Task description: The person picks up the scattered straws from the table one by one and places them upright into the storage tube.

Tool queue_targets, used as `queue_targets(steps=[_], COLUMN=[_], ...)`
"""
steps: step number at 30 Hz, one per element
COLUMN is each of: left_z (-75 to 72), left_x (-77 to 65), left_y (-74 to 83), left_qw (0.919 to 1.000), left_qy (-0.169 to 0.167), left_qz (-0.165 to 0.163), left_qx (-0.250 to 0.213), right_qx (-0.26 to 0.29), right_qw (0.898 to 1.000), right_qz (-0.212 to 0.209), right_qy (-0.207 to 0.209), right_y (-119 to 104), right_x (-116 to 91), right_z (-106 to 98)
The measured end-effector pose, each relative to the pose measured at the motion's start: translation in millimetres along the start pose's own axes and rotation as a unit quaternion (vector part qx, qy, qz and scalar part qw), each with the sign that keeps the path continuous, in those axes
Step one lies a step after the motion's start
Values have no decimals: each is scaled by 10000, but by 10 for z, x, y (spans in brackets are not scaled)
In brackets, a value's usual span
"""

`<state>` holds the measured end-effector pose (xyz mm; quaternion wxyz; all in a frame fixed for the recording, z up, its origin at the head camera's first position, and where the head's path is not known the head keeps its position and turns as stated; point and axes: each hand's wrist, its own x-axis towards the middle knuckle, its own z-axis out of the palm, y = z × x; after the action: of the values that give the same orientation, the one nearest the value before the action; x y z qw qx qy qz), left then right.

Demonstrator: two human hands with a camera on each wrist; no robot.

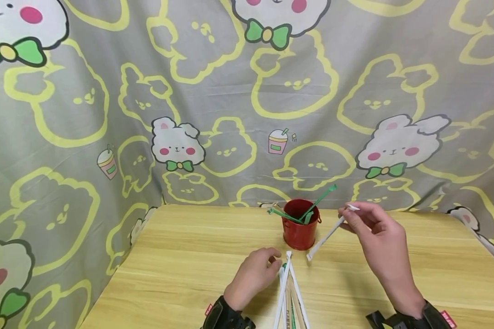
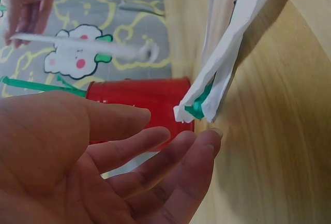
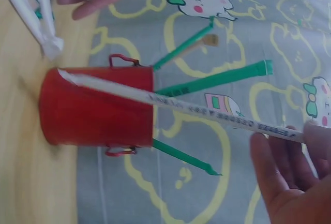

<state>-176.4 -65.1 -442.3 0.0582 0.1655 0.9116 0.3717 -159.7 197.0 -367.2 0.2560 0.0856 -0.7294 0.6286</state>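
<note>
My right hand [image 1: 380,240] pinches one end of a white paper-wrapped straw [image 1: 326,238] with small print along it. The straw slants down to the left, its lower end close in front of a red bucket [image 1: 298,235]. Several wrapped straws stick out of the bucket, among them a green straw [image 3: 222,80] and a brown one [image 3: 209,40]. Nothing is in my left hand [image 1: 253,276]; its fingers are loosely bent, as the left wrist view shows. Right beside its fingertips lies a bunch of wrapped straws [image 1: 297,288], white, brown and green, their far ends drawn together.
The wood-grain table [image 1: 189,256] carries the bucket toward its back edge. Behind it hangs a grey curtain [image 1: 214,100] printed with rabbits and yellow outlines. Small red handles [image 3: 123,58] stand out from the bucket's rim on two sides.
</note>
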Motion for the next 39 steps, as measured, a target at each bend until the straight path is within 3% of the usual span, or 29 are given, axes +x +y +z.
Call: queue_targets(steps=[5, 13, 25, 28, 33, 39], left_z=[14, 59, 191, 224, 267, 299], left_x=[-6, -3, 18, 16, 8, -2], left_y=[4, 8, 33, 37, 51, 45], left_qw=[10000, 10000, 9996, 9993, 9991, 9989], left_qy=[-13, -35, 33, 12, -56, -47], left_qz=[-1, -12, 49, 60, -75, -214], left_qx=[-45, 9, 292, 376, 424, 416], right_qx=[515, 873, 1582, 1544, 563, 169], right_qw=[9957, 9748, 9546, 9581, 9739, 9839], right_qz=[-720, -1940, -2328, -2229, -1977, -1687], right_qy=[273, 671, 979, 920, 964, 558], right_y=[-65, -64, -44, 8, 163, 357], right_x=[64, 167, 231, 231, 203, 147], right_z=[-2, 36, 124, 144, 192, 282])
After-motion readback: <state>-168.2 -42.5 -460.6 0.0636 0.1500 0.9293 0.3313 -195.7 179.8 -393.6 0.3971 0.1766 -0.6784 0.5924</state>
